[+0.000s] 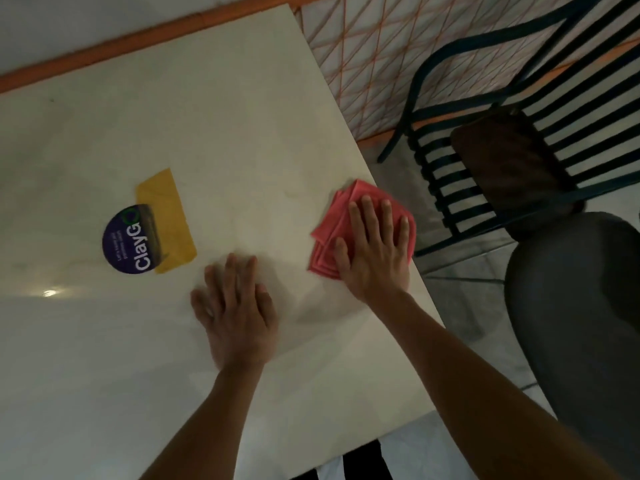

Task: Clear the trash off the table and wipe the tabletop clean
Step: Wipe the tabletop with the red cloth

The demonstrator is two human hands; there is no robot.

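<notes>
A folded pink cloth lies near the right edge of the white tabletop. My right hand presses flat on the cloth, fingers straight and spread. My left hand rests flat on the bare tabletop a little to the left of it, fingers straight, holding nothing; it looks blurred. Further left lies a yellow folded sheet with a round purple "ClayGo" sticker overlapping its left side.
A dark metal slatted chair with a brown seat pad stands right of the table. A grey rounded seat is at the right edge. An orange strip runs along the table's far edge by the wall.
</notes>
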